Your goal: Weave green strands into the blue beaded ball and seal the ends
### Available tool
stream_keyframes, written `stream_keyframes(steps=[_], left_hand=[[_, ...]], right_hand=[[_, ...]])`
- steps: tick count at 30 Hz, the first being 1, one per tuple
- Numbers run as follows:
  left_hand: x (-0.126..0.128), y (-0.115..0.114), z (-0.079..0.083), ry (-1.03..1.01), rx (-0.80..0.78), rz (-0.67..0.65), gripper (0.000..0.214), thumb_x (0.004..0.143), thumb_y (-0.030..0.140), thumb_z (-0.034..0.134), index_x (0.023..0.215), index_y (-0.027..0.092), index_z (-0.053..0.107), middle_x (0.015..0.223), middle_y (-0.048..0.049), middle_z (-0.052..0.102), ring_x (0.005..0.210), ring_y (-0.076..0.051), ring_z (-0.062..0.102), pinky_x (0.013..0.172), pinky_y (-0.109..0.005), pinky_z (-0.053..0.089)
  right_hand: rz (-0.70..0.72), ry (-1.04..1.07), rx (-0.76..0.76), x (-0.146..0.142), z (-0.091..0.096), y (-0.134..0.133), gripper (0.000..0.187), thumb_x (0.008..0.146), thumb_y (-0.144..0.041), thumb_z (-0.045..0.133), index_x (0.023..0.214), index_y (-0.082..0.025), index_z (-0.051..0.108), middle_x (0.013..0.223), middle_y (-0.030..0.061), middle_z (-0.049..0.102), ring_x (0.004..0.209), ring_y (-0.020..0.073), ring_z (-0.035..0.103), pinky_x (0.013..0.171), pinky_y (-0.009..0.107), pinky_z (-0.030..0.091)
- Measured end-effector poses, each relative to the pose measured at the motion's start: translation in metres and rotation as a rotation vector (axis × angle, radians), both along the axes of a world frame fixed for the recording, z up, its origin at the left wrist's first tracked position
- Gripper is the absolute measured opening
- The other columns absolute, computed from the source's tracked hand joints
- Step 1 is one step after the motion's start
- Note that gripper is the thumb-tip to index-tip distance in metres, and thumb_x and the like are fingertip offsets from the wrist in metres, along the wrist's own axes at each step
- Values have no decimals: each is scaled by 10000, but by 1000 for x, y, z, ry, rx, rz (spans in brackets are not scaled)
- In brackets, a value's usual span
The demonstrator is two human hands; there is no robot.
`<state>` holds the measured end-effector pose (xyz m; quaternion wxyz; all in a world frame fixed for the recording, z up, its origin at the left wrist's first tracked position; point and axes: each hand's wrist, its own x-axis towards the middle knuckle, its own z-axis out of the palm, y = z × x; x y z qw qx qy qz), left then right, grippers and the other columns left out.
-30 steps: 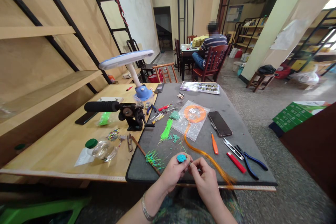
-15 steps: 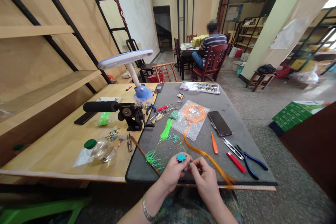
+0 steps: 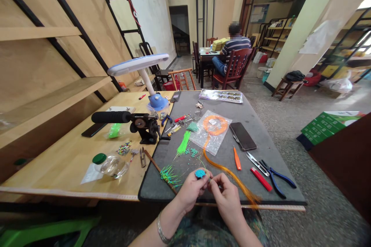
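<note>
One round, bright turquoise-blue beaded cluster (image 3: 199,174) formed; small teal beads (image 3: 194,152) lie loose

At the lower centre of the frame, the left hand (image 3: 188,187) grips the cluster between thumb and fingers, its beaded face turned up. The right hand (image 3: 226,195) is just beside it, thumb and fingertips pressed together; whether they pinch anything is too small to tell. A thin pale-green strand (image 3: 202,163) rises from between the hands.

The cluster's visible face looks densely filled, so the beading there seems well advanced; the free strand suggests its end is not yet finished off. How the underside stands is hidden by the fingers.

Left of the hands, a slim brown stick (image 3: 152,160) carries bristling green strands with turquoise tips (image 3: 169,175), apparently pieces already worked. The teal beads and a bright-green bundle of fine strands (image 3: 183,142) near the middle of the tabletop (image 3: 69,166) look like unused stock. At lower right, silver metal snips (image 3: 257,164) and blue-handled pliers (image 3: 276,179) lie untouched.
</note>
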<state>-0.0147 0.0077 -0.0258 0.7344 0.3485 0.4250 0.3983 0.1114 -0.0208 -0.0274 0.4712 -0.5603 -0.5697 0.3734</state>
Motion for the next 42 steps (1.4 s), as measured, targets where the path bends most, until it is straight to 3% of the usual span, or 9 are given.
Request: stream_keyframes(steps=[11,42], left_hand=[[-1,-1,2,19,53,-3,391,651,470,747,784,140,583,584,51,408,523,-67,317,436,-205,133],[-4,2,-7,-84,-27,-16,383,668,452,750,796,123,602,571,49,400,509,-53,300,437,-193,111]], right_hand=[[-15,3,7,0,-3,0,270,836,-383,530,649,-190,556,590,7,613,535,138,542,516,213,412],[36,98,-31,-2,-8,-1,272,866,-399,513,701,-186,552,657,29,639,594,153,581,563,224,435]])
